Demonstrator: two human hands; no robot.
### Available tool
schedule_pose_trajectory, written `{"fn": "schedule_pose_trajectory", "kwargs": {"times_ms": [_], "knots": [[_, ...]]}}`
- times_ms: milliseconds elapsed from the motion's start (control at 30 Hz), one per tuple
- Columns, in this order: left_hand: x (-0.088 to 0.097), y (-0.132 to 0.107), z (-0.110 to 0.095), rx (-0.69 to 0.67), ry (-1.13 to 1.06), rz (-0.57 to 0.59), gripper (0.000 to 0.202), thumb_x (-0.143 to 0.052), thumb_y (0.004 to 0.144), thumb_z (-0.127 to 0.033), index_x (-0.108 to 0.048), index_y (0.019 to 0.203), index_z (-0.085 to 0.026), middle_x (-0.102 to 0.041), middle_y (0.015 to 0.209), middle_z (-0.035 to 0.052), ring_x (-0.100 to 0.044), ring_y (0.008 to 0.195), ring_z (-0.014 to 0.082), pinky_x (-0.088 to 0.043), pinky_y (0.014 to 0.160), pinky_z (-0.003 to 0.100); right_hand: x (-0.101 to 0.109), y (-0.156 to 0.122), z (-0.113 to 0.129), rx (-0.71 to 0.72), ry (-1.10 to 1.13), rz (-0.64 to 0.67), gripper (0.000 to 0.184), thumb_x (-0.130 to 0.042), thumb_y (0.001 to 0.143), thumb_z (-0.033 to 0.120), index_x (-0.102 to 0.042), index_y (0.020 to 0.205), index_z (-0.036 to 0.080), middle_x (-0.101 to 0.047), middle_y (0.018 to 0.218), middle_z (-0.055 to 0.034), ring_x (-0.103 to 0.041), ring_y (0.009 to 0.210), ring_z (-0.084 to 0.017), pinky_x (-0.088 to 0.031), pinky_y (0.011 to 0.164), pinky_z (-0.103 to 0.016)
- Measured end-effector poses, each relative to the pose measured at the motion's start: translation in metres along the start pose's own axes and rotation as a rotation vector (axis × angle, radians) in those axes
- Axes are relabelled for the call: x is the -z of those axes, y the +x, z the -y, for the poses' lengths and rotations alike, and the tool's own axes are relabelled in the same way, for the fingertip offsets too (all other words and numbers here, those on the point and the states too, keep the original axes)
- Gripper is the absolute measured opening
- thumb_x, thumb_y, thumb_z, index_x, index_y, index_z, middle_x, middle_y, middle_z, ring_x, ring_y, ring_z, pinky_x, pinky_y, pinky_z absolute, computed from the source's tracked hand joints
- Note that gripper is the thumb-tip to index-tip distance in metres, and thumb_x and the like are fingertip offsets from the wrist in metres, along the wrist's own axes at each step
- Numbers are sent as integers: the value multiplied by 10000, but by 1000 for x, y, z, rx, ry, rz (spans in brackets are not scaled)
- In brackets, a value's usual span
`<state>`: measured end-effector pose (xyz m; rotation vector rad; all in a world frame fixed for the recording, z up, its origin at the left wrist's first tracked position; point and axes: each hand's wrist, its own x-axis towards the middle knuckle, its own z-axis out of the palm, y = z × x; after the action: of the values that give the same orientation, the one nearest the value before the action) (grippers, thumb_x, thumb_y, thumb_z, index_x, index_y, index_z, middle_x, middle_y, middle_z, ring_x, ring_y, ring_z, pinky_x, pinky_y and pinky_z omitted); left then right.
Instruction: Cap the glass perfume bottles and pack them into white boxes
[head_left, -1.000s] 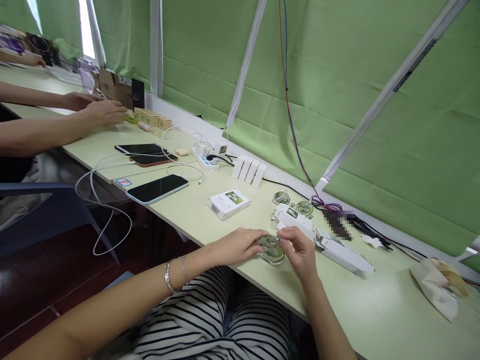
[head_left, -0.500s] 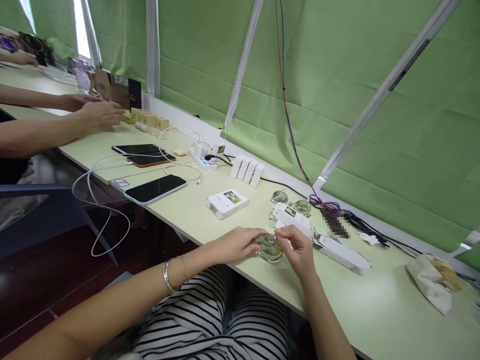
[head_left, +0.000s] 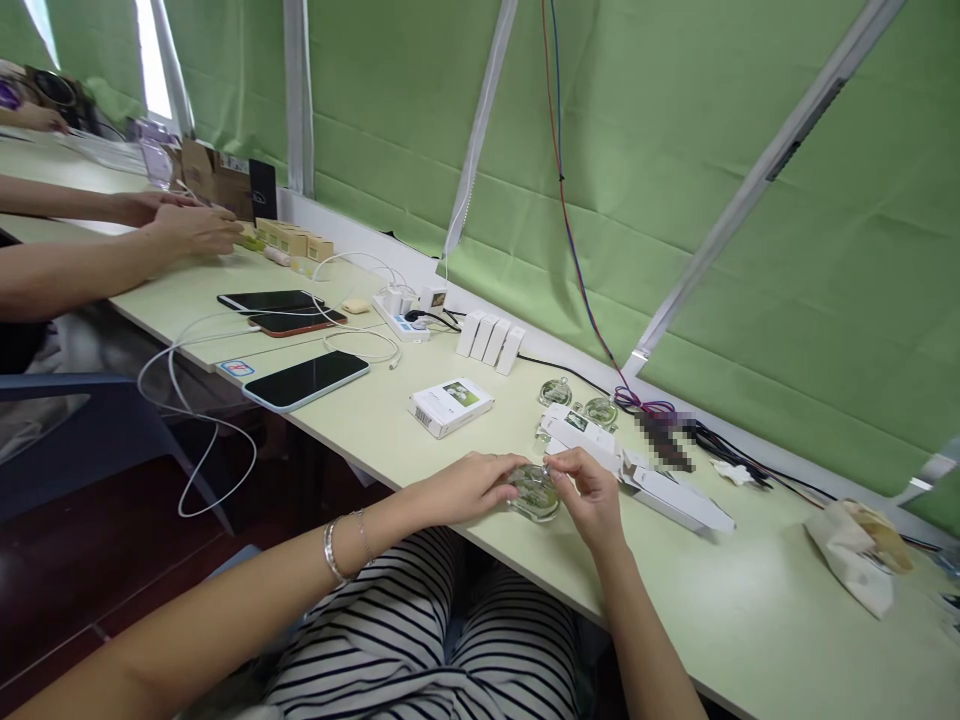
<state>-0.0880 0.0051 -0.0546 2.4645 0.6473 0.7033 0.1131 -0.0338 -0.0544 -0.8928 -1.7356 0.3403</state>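
A clear, rounded, bottle-like glass piece [head_left: 534, 495] is held between my hands close to the table's front edge. My left hand [head_left: 480, 487] grips it from the left, thumb in front and fingers behind. At its upper right, my right hand [head_left: 589, 490] pinches the small clear top [head_left: 547, 470] between thumb and fingertips. Just beyond my hands lie an opened white carton [head_left: 579, 432] and an unfolded white box [head_left: 679, 497]. Behind these sit two similar clear pieces, one on the left [head_left: 555, 391] and one on the right [head_left: 601, 411].
A flat white box with a green picture [head_left: 451, 405] lies left of my hands. Several small white boxes [head_left: 490, 341] stand behind it. Phones, such as the nearest one [head_left: 307, 381], cables and a power strip [head_left: 401, 315] are farther left, near a co-worker's hands [head_left: 191, 228]. A cloth pouch [head_left: 851, 560] lies right.
The view has shifted slightly, moving the scene a little left. Both my hands keep the same hold on the clear piece, and its small top shows a bit more plainly.
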Motion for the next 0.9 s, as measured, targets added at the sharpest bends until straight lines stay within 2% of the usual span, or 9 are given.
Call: {"fn": "schedule_pose_trajectory", "kwargs": {"times_ms": [433, 600, 667, 733, 800, 900], "knots": [[0, 1, 0, 7, -9, -6, 343, -494, 870, -225, -479, 1213, -235, -655, 983, 40, -605, 876, 200, -437, 777, 298, -2, -1, 2, -14, -16, -12, 64, -545, 823, 206, -600, 790, 212, -624, 761, -31, -604, 749, -171, -491, 704, -333], [-1, 1, 1, 15, -11, -15, 339, -499, 865, -235, -494, 1204, -231, -656, 991, 44, -610, 879, 204, -441, 778, 296, 1, -6, 1, -18, -15, -21, 143, -505, 855, 242, -605, 956, 223, -647, 907, -58, -611, 844, -181, -507, 734, -337], [-2, 1, 3, 10, 14, -26, 344, -493, 871, -251, -489, 1215, -235, -654, 1002, 49, -608, 891, 210, -440, 784, 301, 5, -2, -5, -68, -46, -107, 239, -427, 888, 282, -539, 1091, 223, -638, 947, -67, -611, 842, -175, -518, 707, -331], [-2, 0, 4, 10, 38, -30, 358, -488, 875, -259, -479, 1232, -234, -654, 999, 54, -607, 890, 213, -440, 781, 301, 8, 9, -16, -152, -128, -191, 295, -366, 896, 307, -495, 1142, 208, -632, 922, -70, -611, 811, -172, -519, 676, -328], [-2, 0, 4, 17, 54, -25, 364, -487, 874, -260, -478, 1237, -228, -659, 965, 52, -609, 867, 212, -440, 770, 298, 7, 23, -29, -201, -193, -156, 250, -445, 843, 306, -574, 1027, 197, -640, 881, -69, -606, 761, -179, -508, 652, -330], [0, -1, 1, 26, 64, -10, 363, -482, 877, -266, -476, 1237, -223, -663, 934, 46, -610, 848, 211, -436, 775, 300, -4, 39, -47, -205, -208, -63, 124, -613, 682, 258, -648, 792, 214, -649, 801, -34, -572, 628, -163, -486, 618, -329]]}}
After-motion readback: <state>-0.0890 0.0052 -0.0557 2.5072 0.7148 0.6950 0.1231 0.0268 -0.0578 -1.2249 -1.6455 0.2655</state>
